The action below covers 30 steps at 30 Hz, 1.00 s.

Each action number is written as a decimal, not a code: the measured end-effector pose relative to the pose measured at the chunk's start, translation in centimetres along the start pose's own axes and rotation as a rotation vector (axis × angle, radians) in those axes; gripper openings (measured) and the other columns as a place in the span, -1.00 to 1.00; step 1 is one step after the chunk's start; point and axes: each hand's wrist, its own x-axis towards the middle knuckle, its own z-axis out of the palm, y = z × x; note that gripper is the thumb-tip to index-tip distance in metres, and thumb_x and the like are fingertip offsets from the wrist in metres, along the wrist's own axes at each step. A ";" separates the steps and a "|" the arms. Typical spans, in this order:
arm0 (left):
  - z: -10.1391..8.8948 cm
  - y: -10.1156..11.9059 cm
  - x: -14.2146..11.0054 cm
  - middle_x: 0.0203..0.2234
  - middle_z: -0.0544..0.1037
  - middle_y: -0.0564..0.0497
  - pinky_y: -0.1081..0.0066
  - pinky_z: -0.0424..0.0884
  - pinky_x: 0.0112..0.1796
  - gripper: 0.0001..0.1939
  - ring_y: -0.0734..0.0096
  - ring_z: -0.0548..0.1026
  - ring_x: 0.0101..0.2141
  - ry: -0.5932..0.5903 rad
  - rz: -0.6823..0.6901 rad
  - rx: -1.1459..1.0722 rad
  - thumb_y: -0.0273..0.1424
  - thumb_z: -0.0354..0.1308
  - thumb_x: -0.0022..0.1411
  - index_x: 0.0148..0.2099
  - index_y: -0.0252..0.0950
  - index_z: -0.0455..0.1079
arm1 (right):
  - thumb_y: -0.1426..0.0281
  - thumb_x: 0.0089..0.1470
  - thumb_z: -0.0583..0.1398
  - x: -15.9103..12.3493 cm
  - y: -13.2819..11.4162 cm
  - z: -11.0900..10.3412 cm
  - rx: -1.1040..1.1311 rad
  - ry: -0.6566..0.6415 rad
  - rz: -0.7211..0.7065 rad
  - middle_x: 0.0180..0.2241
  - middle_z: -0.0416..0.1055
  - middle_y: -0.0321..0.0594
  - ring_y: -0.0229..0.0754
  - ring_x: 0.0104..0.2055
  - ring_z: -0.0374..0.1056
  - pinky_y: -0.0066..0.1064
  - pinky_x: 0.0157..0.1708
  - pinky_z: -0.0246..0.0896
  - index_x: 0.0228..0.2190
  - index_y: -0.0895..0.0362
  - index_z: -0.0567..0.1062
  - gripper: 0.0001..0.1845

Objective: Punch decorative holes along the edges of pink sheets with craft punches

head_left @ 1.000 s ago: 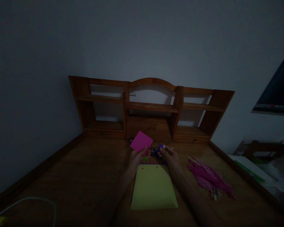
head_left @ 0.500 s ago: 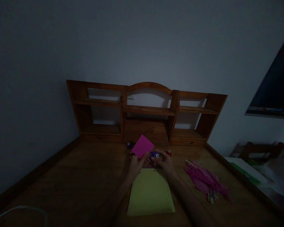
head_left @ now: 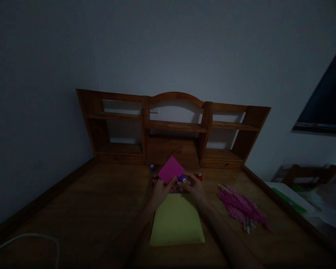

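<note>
The scene is dim. My left hand (head_left: 161, 189) pinches a pink square of paper (head_left: 171, 169) by its lower corner and holds it up above the wooden desk (head_left: 100, 209). My right hand (head_left: 194, 185) is closed around a small purple punch (head_left: 182, 179) right beside the paper's lower right edge. A yellow-green sheet (head_left: 177, 221) lies flat on the desk just below both hands.
Small red punches (head_left: 199, 176) and another purple one (head_left: 152, 167) lie behind the hands. A heap of pink paper strips (head_left: 240, 209) sits to the right. A wooden shelf unit (head_left: 173, 130) stands at the back, a white cable (head_left: 30, 239) at front left.
My two hands have drawn together, so the purple punch now sits against the pink paper's edge. The camera view has shifted slightly.
</note>
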 end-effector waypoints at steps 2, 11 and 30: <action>0.0 0.0 -0.1 -0.66 0.53 -0.06 0.46 0.31 -0.57 -0.61 0.32 0.46 -0.62 -0.003 -0.010 -0.027 -0.12 0.23 0.13 -0.56 -0.31 0.48 | 0.28 -0.33 0.47 -0.1 0.0 0.0 -0.001 0.002 -0.002 -0.42 0.51 -0.30 -0.24 -0.53 0.40 -0.43 -0.51 0.31 -0.22 0.09 0.45 -0.43; -0.2 -0.5 0.0 -0.60 0.52 -0.02 0.50 0.24 -0.58 -0.72 0.35 0.43 -0.57 -0.031 -0.017 -0.017 -0.18 0.26 0.09 -0.46 -0.31 0.47 | 0.18 -0.18 0.41 -0.1 -0.3 -0.2 -0.003 -0.056 0.017 -0.49 0.50 -0.26 -0.26 -0.55 0.39 -0.44 -0.50 0.31 -0.31 0.15 0.52 -0.59; -0.1 -0.9 -0.2 -0.63 0.49 -0.01 0.50 0.30 -0.54 -0.57 0.39 0.44 -0.59 -0.189 0.002 -0.029 -0.07 0.15 0.18 -0.50 -0.33 0.45 | 0.16 -0.14 0.38 -0.3 -0.6 -0.2 0.099 -0.085 0.138 -0.45 0.50 -0.21 -0.29 -0.55 0.29 -0.46 -0.59 0.18 -0.38 0.15 0.59 -0.67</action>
